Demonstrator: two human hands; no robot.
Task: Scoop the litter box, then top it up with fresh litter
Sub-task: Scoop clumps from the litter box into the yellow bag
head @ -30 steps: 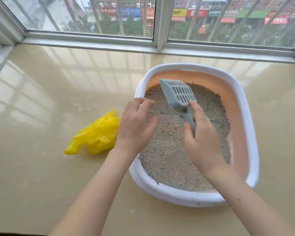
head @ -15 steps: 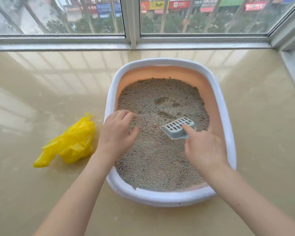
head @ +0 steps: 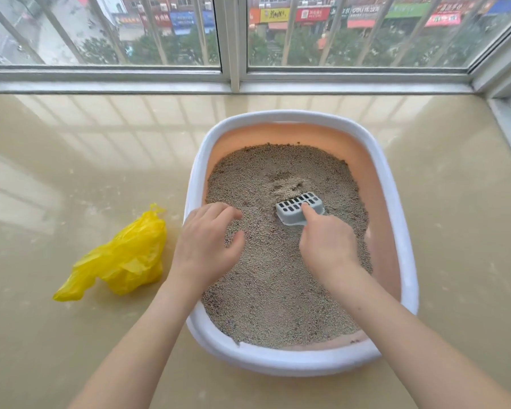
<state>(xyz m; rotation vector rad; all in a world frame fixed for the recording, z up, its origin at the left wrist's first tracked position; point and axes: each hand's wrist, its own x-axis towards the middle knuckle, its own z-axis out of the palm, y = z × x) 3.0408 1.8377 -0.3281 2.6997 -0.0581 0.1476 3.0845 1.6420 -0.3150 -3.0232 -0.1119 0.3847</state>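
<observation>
A crumpled yellow plastic bag (head: 121, 258) lies at the left of the frame on the glossy beige tiled floor (head: 56, 178), which mirrors the window's panes in its upper left part. Across the top of the frame runs a white-framed window (head: 233, 78) with slim metal bars (head: 201, 28) behind the glass. Through it, in the upper middle and upper right, show green treetops (head: 189, 45) and a row of colourful shop signs (head: 307, 13), their lettering too small to read.
</observation>
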